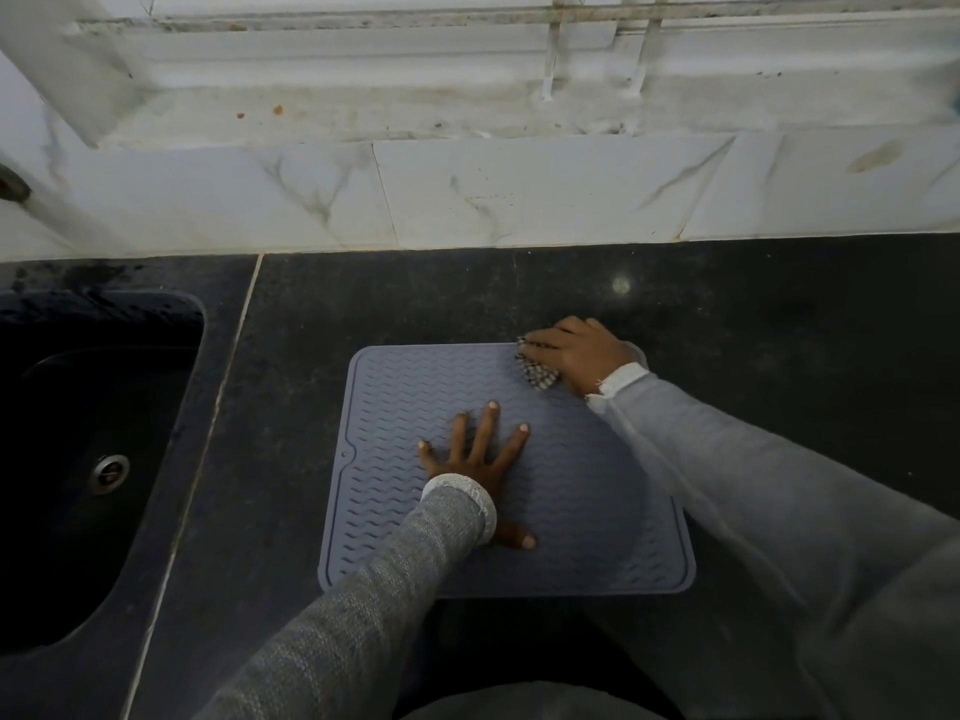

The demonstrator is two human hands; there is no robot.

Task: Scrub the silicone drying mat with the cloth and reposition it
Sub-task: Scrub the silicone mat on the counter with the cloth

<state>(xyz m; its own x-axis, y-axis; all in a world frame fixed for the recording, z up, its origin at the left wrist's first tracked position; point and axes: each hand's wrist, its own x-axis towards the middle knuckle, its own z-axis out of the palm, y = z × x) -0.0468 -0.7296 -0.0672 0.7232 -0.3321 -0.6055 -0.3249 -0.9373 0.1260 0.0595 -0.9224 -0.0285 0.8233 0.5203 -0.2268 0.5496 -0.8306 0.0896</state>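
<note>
A grey-blue silicone drying mat (405, 407) with wavy ridges lies flat on the dark countertop (779, 314), right of the sink. My left hand (480, 459) presses flat on the mat's middle, fingers spread and straight. At the mat's far right corner my right hand (576, 353) grips a bunched checked cloth (540, 376) against the mat. Most of the cloth is hidden under that hand. Grey sleeves cover both forearms.
A dark sink (78, 459) with a metal drain (110, 472) sits at the left, past a pale seam in the counter. White marble-look tiles (519, 194) form the back wall, with a stained window ledge (363, 111) above.
</note>
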